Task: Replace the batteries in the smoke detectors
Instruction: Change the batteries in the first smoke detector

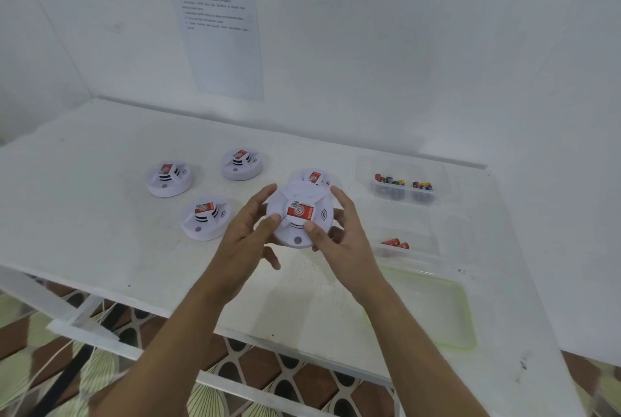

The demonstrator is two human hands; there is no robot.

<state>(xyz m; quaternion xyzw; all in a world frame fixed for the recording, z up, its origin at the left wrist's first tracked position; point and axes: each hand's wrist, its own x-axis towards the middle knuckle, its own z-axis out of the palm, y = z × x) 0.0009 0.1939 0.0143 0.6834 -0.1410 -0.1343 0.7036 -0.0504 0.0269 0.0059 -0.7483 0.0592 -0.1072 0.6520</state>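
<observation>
While four other detectors (169,178) and a battery tray (367,168) lay on the table (100,232), left grip (248,235) and right grip (339,238) clamped a smoke detector (300,213) between them.

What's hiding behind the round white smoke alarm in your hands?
Another round white smoke detector with a red label sits on the white table behind the held round white smoke alarm. Only its far rim and label show; the rest is covered.

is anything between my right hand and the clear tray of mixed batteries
Nothing visible does. The right hand grips the round white smoke detector with the left hand; only bare white table lies between it and the clear plastic tray of mixed batteries.
</observation>
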